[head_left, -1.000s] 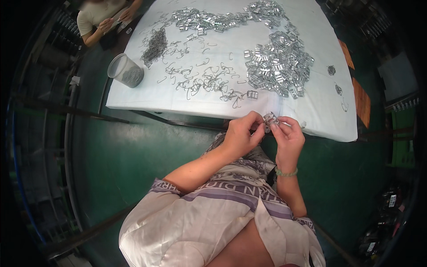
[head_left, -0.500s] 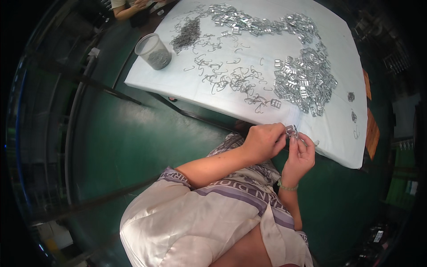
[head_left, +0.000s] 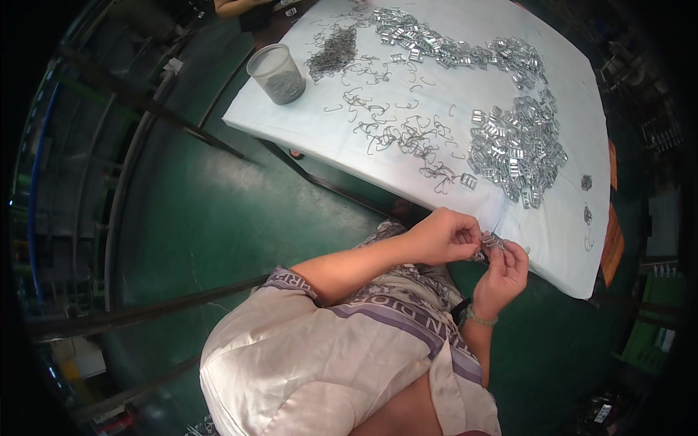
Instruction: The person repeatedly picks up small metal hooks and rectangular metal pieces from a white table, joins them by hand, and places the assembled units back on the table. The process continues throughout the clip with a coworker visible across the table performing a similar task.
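Observation:
Just off the near edge of the table, my two hands meet over a small silver metal buckle [head_left: 492, 240]. My right hand [head_left: 500, 280], with a beaded bracelet at its wrist, pinches the buckle between thumb and fingers. Curled in a pinch at the buckle's left side is my left hand [head_left: 446, 236]; what its fingertips hold is too small to make out. A lone buckle [head_left: 468, 181] lies on the table beyond my hands, beside scattered bent wire hooks [head_left: 403, 134]. A large heap of buckles [head_left: 518, 149] lies to the right of them.
The table [head_left: 327, 142] has a white cover. A clear plastic cup [head_left: 277, 75] with small metal pieces stands at its left edge, next to a dense pile of wire pieces [head_left: 332, 52]. More buckles [head_left: 425, 40] stretch along the far side. Another person's arm [head_left: 236, 7] shows at upper left.
The view has shifted, so the table sits further right and lower. My hands stay together at the buckle, its tilt changed, with my left fingertips now lower beside it.

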The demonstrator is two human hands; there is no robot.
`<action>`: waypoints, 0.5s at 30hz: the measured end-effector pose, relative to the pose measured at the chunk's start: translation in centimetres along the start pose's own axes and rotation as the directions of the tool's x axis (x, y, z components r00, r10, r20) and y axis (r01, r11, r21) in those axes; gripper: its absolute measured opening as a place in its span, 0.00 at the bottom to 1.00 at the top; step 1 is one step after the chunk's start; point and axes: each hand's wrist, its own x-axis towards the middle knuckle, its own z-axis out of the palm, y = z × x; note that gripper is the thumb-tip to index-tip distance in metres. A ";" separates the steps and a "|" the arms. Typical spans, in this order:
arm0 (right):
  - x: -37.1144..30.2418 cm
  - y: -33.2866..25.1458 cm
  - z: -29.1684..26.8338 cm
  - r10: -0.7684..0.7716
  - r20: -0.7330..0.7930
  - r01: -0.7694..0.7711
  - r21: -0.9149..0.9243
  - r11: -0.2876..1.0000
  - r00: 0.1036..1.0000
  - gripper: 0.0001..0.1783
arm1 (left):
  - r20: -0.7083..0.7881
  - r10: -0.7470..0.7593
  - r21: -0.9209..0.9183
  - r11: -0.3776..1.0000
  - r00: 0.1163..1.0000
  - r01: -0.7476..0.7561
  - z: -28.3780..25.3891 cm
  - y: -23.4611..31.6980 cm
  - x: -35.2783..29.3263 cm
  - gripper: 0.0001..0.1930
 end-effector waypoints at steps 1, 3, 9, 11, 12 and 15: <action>0.0 -0.1 -0.1 0.003 0.026 -0.004 0.045 0.999 1.000 0.11 | 0.044 -0.023 -0.039 0.999 0.999 0.025 -0.3 0.1 0.0 0.04; 0.0 0.0 -0.3 0.009 0.044 -0.014 0.106 0.994 0.999 0.11 | 0.064 -0.027 -0.103 0.994 0.998 0.033 -0.5 0.1 0.0 0.05; 0.0 -0.8 -0.2 0.022 0.050 -0.033 0.242 0.970 0.999 0.10 | 0.104 -0.054 -0.186 0.980 0.993 0.072 -3.8 -0.1 0.5 0.05; 0.2 -0.9 -0.2 0.012 0.036 -0.021 0.245 0.969 0.999 0.10 | -0.139 0.039 0.149 0.989 0.989 -0.019 -8.0 -1.4 2.2 0.05; 0.2 -1.1 -0.4 0.007 0.029 -0.014 0.238 0.971 1.000 0.10 | -0.304 0.065 0.295 0.955 0.950 0.029 -10.2 -1.4 3.2 0.06; 0.3 -1.6 -0.3 -0.002 0.021 -0.003 0.215 0.977 1.000 0.10 | -0.534 0.275 0.766 0.557 0.800 0.320 -19.4 -5.0 6.1 0.07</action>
